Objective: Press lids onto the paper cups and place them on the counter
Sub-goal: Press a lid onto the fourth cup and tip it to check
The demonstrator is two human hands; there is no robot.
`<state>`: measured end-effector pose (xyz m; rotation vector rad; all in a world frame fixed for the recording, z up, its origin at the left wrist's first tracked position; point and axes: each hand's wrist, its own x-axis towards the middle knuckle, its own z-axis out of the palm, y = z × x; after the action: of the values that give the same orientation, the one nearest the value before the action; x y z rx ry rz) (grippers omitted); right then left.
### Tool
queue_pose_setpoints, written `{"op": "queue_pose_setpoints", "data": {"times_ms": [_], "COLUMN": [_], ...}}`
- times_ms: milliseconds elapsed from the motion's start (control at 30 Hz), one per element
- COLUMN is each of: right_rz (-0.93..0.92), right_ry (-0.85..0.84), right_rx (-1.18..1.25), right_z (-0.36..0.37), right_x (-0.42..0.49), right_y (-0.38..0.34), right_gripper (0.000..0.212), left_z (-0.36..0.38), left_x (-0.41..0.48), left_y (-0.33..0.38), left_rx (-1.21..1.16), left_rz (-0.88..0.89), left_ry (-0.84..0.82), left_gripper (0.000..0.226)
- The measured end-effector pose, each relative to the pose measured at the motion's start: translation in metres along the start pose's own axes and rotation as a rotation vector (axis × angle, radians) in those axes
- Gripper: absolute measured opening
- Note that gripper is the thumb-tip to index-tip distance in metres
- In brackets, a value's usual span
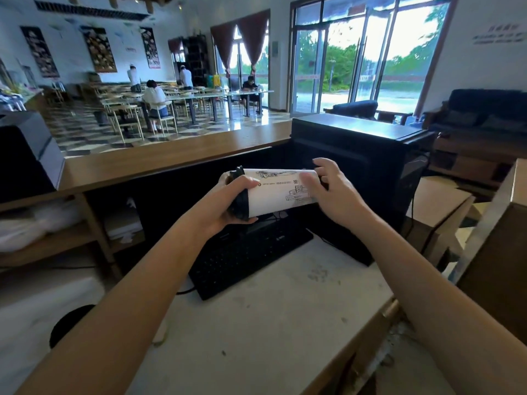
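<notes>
Gripping one sideways paper cup (282, 192): left hand (229, 202) fingers curl round its one lid (241, 206), right hand (333, 192) clasps the base.

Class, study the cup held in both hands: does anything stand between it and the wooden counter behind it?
Nothing visible does. The paper cup, lid at one end, lies sideways between the left hand and right hand; the wooden counter beyond it shows bare wood. The black box stands off to the right.
</notes>
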<state>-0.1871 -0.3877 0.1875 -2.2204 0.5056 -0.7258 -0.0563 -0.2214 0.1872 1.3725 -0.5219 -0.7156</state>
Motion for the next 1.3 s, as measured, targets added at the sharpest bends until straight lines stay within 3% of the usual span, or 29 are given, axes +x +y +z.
{"op": "queue_pose_setpoints", "data": {"times_ms": [67, 167, 267, 367, 433, 533, 633, 767, 833, 1033, 1133, 1200, 1300], "right_rz": [0.213, 0.403, 0.421, 0.384, 0.336, 0.267, 0.243, 0.190, 0.141, -0.036, 0.018, 0.146, 0.374], "right_ry": [-0.102, -0.360, -0.423, -0.368, -0.306, -0.235, -0.156, -0.171, -0.191, -0.310, -0.342, -0.341, -0.366], "right_rx": [0.152, 0.462, 0.483, 0.543, 0.605, 0.624, 0.612, 0.657, 0.669, 0.604, 0.718, 0.796, 0.749], "right_z": [-0.010, -0.020, -0.019, -0.010, -0.005, 0.001, 0.006, 0.011, 0.013, 0.010, 0.009, 0.009, 0.010], "right_x": [0.005, 0.005, 0.005, 0.005, 0.004, 0.001, 0.000, -0.003, -0.003, -0.001, 0.000, 0.003, 0.007], "right_y": [-0.003, -0.009, -0.012, -0.012, -0.009, -0.004, 0.001, 0.007, 0.010, 0.024, 0.028, 0.029, 0.025], "right_gripper": [0.062, 0.072, 0.068, 0.048, 0.044, 0.034, 0.041, 0.039, 0.033, 0.040, 0.045, 0.037, 0.058], "left_z": [-0.002, -0.004, -0.008, -0.011, -0.015, -0.019, -0.021, -0.026, -0.024, -0.015, -0.014, -0.012, -0.010], "left_x": [-0.002, -0.004, -0.005, -0.005, -0.004, -0.002, -0.001, 0.004, 0.004, 0.004, 0.007, 0.006, 0.006], "left_y": [-0.003, -0.007, -0.013, -0.019, -0.018, -0.012, -0.009, -0.015, -0.015, -0.011, -0.015, -0.018, -0.022], "left_rx": [-0.010, 0.064, 0.252, 0.322, 0.297, 0.208, 0.046, -0.136, -0.147, -0.142, -0.084, -0.015, 0.115], "left_rz": [0.082, 0.210, 0.368, 0.488, 0.459, 0.279, 0.094, -0.153, -0.210, -0.173, -0.046, 0.055, 0.202], "left_ry": [-0.005, -0.059, -0.094, -0.112, -0.161, -0.207, -0.198, -0.234, -0.222, -0.130, -0.137, -0.130, -0.108], "left_gripper": [0.023, 0.041, 0.053, 0.059, 0.065, 0.076, 0.062, 0.085, 0.079, 0.023, 0.039, 0.039, 0.050]}}
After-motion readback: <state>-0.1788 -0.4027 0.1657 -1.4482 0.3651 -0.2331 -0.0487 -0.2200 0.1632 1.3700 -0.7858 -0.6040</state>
